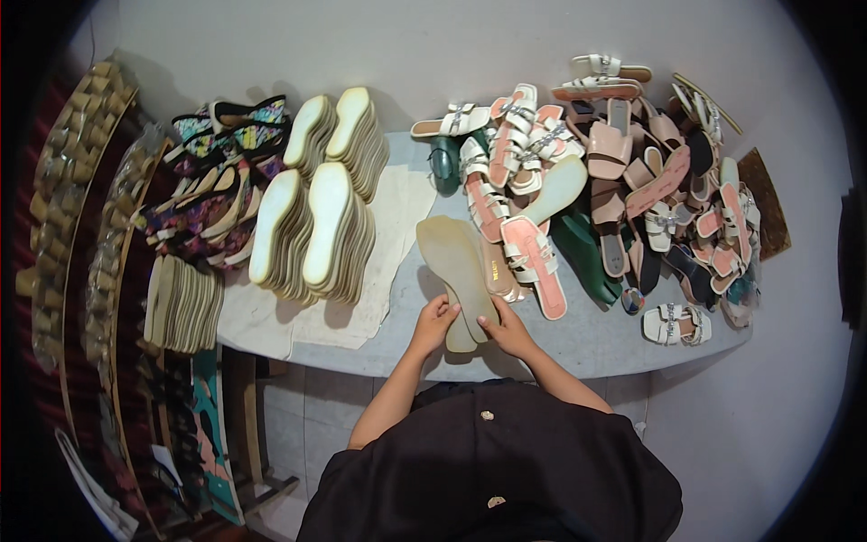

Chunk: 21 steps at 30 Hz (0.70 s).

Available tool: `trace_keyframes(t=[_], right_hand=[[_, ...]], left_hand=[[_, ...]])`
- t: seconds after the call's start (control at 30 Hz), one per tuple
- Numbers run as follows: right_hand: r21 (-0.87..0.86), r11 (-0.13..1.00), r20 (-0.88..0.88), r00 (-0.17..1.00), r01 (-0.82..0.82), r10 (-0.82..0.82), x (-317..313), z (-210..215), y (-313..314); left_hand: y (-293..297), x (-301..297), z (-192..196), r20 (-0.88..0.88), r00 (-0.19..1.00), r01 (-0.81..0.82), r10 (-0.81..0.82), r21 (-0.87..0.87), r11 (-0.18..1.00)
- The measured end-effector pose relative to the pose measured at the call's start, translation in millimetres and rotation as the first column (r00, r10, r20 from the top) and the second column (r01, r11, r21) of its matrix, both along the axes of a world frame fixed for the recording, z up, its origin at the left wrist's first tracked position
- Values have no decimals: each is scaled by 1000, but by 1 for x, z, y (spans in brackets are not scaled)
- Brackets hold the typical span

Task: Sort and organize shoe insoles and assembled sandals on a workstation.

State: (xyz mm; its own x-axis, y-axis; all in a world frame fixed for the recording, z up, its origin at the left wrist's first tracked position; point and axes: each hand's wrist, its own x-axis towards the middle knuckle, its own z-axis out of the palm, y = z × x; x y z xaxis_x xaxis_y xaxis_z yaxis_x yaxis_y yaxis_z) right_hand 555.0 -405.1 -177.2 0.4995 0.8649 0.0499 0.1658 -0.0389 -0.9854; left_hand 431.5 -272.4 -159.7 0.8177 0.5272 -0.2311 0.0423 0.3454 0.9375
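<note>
Pale, plain walls close round a table (pixel 578 354) covered in blue-grey, and we look down on it from the wearer's head, over a dark shirt (pixel 488 443) with light buttons. At the near edge, around the middle, our two bare hands hold two overlapping tan soles (pixel 452 257), broad toe end pointing far and slightly left, narrow ends near us. Our left hand (pixel 435 325) grips their left edge, its thumb on top and its other fingers mostly hidden; our right hand (pixel 508 327) pinches the right edge, its thumb on the upper face.

On the left, a creamy cloth (pixel 404 212) bears four tall, leaning stacks of pale-topped soles (pixel 330 217). Farther left are floral-patterned wedge shoes (pixel 208 203) in a pile, with a tight row of beige soles (pixel 185 307) nearer us. Beyond the table's left end, racks carry cork-coloured block heels (pixel 81 108), some under clear plastic.

On the right spreads a crowded heap: white-strapped sandals with pink footbeds (pixel 535 260), blush slides (pixel 608 149) and green shoe forms (pixel 585 257). One pale sole (pixel 558 188) lies slantwise among them. White sandals (pixel 677 325) sit near the table's right end.
</note>
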Motion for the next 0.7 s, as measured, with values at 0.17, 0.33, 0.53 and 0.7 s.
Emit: trace_keyframes(t=[0.17,0.33,0.53,0.7], right_hand=[[-156,984,-51,994,88,-97,6,16,2],[-54,974,-90,970,221,-225,25,-1,-2],[-136,975,-133,972,177,-195,14,-9,-12],[-95,976,-246,946,194,-212,0,-12,-16]], left_hand=[[7,-45,-38,-150,963,-218,222,44,975],[3,-51,-30,-397,861,-188,320,336,923],[-10,-57,-26,-520,720,201,460,790,579],[-11,-51,-41,-428,809,135,403,802,582]])
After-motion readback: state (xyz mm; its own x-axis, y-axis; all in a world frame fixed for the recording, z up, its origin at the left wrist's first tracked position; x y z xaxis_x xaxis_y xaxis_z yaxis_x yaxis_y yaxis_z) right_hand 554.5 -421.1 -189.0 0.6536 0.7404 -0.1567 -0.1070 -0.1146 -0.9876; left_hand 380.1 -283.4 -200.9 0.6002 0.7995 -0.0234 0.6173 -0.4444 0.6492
